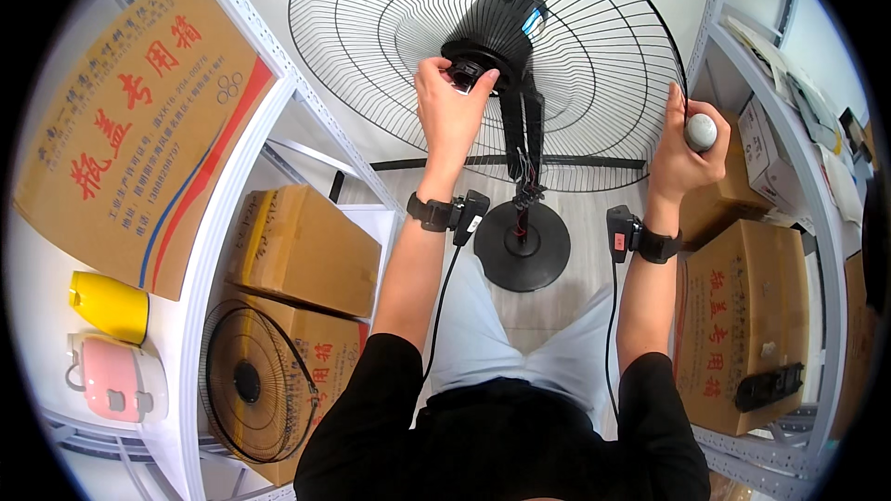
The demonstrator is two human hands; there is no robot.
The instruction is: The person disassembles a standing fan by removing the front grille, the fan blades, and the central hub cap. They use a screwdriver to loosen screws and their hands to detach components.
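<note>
A black pedestal fan point(520, 130) stands on the floor in front of the person, between two metal shelving racks, its upright column rising from a round base point(522, 264) that sits just ahead of the person's knees. The column's long axis is vertical and, in this view, runs up and down the frame, with thin wires showing along its lower part. The motor housing point(506, 23) is seen through the wide black wire grille point(594, 46); its long axis slants from upper right to lower left, and its hub end points toward the person. The grille is tilted, appearing as an oval whose long axis drops from upper left to lower right. The left hand point(450, 107) is partly closed, with thumb and fingers on opposite sides of a black hub piece point(469, 71) at the grille's centre. The right hand point(687, 153) is curled at the grille's right edge around a grey round-ended object point(701, 132); its rounded end faces up toward the viewer, and the rest is hidden, so I cannot tell what it is. The grille's rim meets this hand, but how firmly it is gripped there cannot be told. To the left, a second wire grille point(248, 380) leans upright against a cardboard box point(339, 348), its round face turned toward the person.
</note>
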